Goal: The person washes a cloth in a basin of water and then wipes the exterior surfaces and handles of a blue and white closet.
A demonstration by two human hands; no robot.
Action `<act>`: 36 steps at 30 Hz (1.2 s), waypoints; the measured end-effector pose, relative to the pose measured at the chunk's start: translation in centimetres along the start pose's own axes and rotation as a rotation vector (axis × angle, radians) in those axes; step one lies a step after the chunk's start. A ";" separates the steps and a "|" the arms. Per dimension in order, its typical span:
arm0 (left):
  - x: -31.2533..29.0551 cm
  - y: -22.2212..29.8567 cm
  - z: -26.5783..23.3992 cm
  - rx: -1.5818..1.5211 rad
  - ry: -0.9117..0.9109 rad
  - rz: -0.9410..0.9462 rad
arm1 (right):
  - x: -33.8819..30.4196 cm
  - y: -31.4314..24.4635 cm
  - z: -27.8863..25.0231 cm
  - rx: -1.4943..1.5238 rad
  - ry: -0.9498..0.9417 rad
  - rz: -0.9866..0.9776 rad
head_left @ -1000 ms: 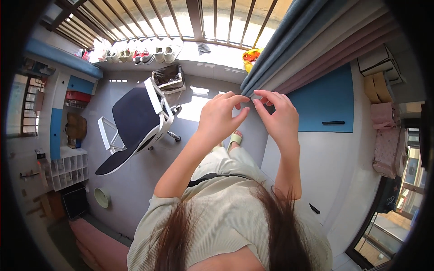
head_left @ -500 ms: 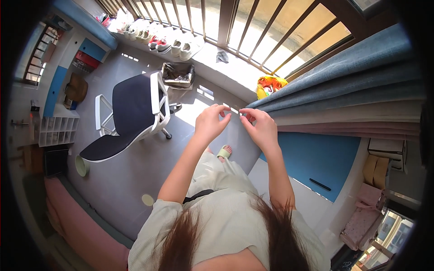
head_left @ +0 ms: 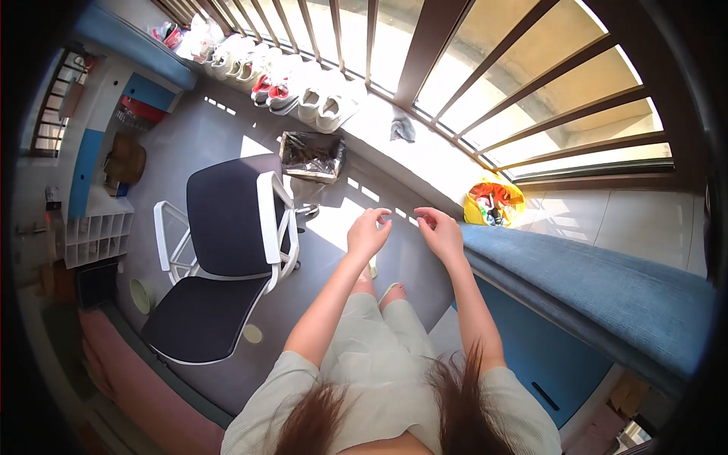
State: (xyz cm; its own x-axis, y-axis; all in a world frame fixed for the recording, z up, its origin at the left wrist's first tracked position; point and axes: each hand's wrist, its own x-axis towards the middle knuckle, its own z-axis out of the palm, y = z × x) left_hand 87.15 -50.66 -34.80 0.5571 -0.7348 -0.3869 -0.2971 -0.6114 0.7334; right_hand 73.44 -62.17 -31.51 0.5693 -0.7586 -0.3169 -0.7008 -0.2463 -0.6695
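Both arms reach forward over the floor, palms turned toward each other with a gap between them. My left hand (head_left: 368,232) has its thumb and forefinger a little apart, with nothing visible between them. My right hand (head_left: 441,232) mirrors it, fingers loosely bent and thumb apart, also empty as far as I can see. Neither hand touches anything. A yellow plastic bag (head_left: 494,203) with red and white contents stands on the ledge just beyond my right hand. Beside that hand hangs a blue curtain (head_left: 591,284).
A black-and-white office chair (head_left: 231,220) is at my left, with a lined waste bin (head_left: 311,168) behind it. Shoes (head_left: 280,87) line the ledge, and a grey cloth (head_left: 403,130) lies there too. Barred windows (head_left: 447,57) run behind. At right is a blue panel (head_left: 546,356).
My view has shifted toward the windows and I have moved forward, so the ledge, bag and bin look closer. The curtain covers more of the blue panel. Both hands keep nearly the same pose.
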 end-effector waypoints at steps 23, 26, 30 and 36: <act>38.4 -14.9 15.7 0.326 0.268 0.205 | 35.4 19.9 17.3 -0.163 0.215 -0.023; 40.4 -15.1 16.6 0.351 0.264 0.194 | 36.7 21.1 17.7 -0.255 0.260 -0.143; 40.3 -15.0 17.5 0.409 0.321 0.341 | 36.7 23.4 17.7 -0.364 0.215 -0.212; 36.0 -14.8 15.7 -0.326 0.558 0.232 | 32.7 18.7 18.4 0.736 0.109 0.171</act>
State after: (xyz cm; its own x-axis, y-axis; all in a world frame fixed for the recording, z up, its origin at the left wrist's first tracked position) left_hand 99.42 -72.72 -68.34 0.8495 -0.5211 0.0824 -0.2571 -0.2726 0.9271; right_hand 86.82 -80.47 -66.71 0.4064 -0.8144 -0.4141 -0.2863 0.3169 -0.9042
